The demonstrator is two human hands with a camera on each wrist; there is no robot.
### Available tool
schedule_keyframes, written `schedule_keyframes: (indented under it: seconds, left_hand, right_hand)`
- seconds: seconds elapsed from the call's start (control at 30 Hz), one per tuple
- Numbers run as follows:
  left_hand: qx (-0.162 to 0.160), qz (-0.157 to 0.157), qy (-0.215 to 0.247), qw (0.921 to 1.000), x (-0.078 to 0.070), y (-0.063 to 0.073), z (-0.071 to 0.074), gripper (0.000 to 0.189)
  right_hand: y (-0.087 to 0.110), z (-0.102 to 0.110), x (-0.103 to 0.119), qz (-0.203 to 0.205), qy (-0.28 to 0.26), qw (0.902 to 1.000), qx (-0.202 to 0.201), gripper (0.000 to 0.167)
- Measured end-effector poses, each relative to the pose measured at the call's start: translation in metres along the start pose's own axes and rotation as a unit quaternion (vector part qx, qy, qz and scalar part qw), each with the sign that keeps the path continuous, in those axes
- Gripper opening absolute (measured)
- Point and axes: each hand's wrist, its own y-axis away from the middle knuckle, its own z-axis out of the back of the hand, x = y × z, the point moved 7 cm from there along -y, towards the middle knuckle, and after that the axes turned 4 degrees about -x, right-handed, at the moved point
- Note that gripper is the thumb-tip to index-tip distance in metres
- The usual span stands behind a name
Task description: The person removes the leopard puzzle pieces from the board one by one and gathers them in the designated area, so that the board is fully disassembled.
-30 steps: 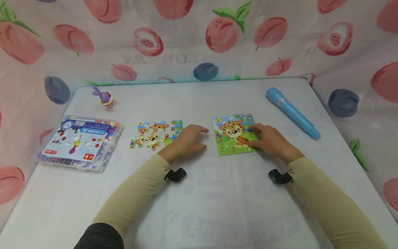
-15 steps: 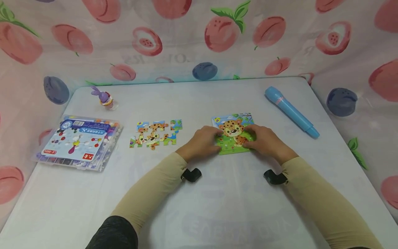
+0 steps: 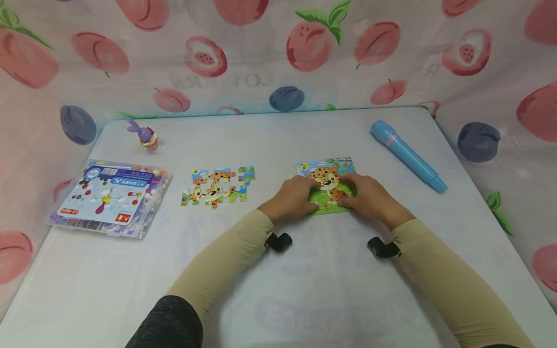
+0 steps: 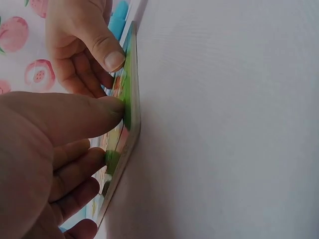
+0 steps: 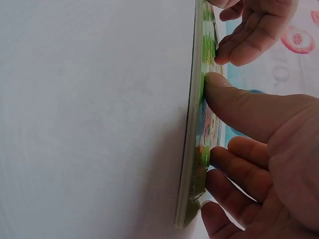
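Resting at either side of the picture board (image 3: 329, 188), the left hand (image 3: 292, 198) and right hand (image 3: 375, 198) could fairly easily upset it: if one pushed harder than the other, the board might skid or twist on the smooth-looking table (image 3: 261, 290), and a dragging fingertip could catch an edge and tip it. The loose puzzle pieces (image 3: 214, 194), in two rough rows to the left of the board and well apart from it, seem at risk too, since a leftward sweep of the left sleeve (image 3: 222, 256) could scatter them. The board itself lies flat between the hands, its leopard picture upward. At its left side, the left hand has a wide gap between thumb and fingers, the thumb touching the near part of the picture and bent fingertips touching farther along. At its right side, the right hand is much the same, wide between thumb and fingers, its thumb on the picture. Whether either hand presses one particular piece, I cannot tell. Beyond the board to its right lies a blue wand (image 3: 409, 157), touched by neither hand.
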Motion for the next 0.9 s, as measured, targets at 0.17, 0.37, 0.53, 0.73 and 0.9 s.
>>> schedule_keyframes:
  seconds: [0.17, 0.37, 0.53, 0.73, 0.9]
  left_hand:
    - [0.002, 0.011, 0.014, 0.9998, 0.001, -0.002, -0.002, 0.055]
    - [-0.001, 0.019, 0.035, 0.9992, -0.001, 0.001, -0.003, 0.054]
    - [-0.005, 0.01, 0.038, 0.9992, -0.005, 0.004, -0.002, 0.053]
    - [-0.005, 0.002, 0.052, 0.9986, -0.007, 0.008, -0.002, 0.051]
    - [-0.007, -0.004, 0.069, 0.9976, -0.008, 0.009, 0.001, 0.048]
  right_hand:
    - [0.0, 0.0, 0.0, 0.002, 0.001, 1.0, 0.001, 0.068]
    - [-0.001, 0.0, 0.0, 0.003, 0.004, 1.0, 0.0, 0.068]
    - [-0.002, 0.0, -0.001, 0.001, 0.007, 1.0, 0.001, 0.069]
    - [-0.002, -0.001, -0.001, -0.002, 0.008, 1.0, 0.003, 0.069]
    - [-0.002, -0.001, -0.001, -0.002, 0.009, 1.0, 0.002, 0.069]
